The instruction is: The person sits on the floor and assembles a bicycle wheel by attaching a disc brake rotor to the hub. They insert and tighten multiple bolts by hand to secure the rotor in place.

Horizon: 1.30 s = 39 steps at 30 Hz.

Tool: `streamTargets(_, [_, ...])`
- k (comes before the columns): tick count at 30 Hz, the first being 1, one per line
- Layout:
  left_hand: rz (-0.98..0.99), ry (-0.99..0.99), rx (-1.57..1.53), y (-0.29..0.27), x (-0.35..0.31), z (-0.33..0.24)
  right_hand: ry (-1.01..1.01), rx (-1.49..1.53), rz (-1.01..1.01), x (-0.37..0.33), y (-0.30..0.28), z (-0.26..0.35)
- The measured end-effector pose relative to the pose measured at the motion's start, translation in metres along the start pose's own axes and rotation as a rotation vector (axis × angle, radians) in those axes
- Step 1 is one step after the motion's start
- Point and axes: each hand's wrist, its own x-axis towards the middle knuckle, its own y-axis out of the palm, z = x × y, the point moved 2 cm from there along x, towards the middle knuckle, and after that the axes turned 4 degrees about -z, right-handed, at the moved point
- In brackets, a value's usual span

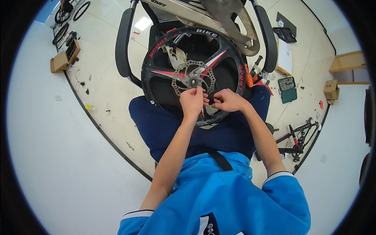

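Note:
A black bicycle wheel (231,44) with red and white marks on its broad spokes lies across my lap and a black chair seat. A silver brake disc (212,76) sits at its centre around the hub (193,82). My left hand (191,102) is closed at the disc's lower edge, just below the hub, fingertips pinched together. To its right, my right hand (228,101) is closed too, with thumb and forefinger together. Something small and dark shows between the two hands; its kind is hidden by the fingers. A crumpled pale cloth or bag (177,57) lies by the disc's upper left.
Black armrests (123,43) flank the wheel, and a pale bicycle frame (188,13) lies across its far side. On the floor at right are a green tool case (288,95) and a dark bicycle frame (296,140). A cardboard box (59,62) and loose wheels (81,11) stand left.

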Motion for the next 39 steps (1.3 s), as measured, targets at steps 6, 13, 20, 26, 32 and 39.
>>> streamTargets(6, [0.043, -0.053, -0.060, 0.004, 0.001, 0.005, -0.114, -0.148, -0.140, -0.013, -0.002, 0.007])
streamTargets(13, [0.128, -0.055, -0.019, 0.008, 0.001, 0.008, -0.231, -0.351, -0.423, -0.024, -0.020, 0.015])
streamTargets(20, [0.138, -0.042, -0.029, 0.011, 0.001, 0.009, -0.409, -0.775, -0.268, -0.015, -0.032, 0.036])
streamTargets(26, [0.168, -0.070, -0.092, 0.013, 0.000, 0.005, -0.360, -0.778, -0.195, -0.011, -0.034, 0.040])
streamTargets(32, [0.155, -0.090, -0.235, 0.020, 0.000, 0.007, -0.347, -0.828, -0.127, -0.003, -0.043, 0.049])
streamTargets(39, [0.112, -0.139, -0.556, 0.031, 0.004, 0.013, -0.493, -0.983, -0.131, 0.022, -0.067, 0.054])
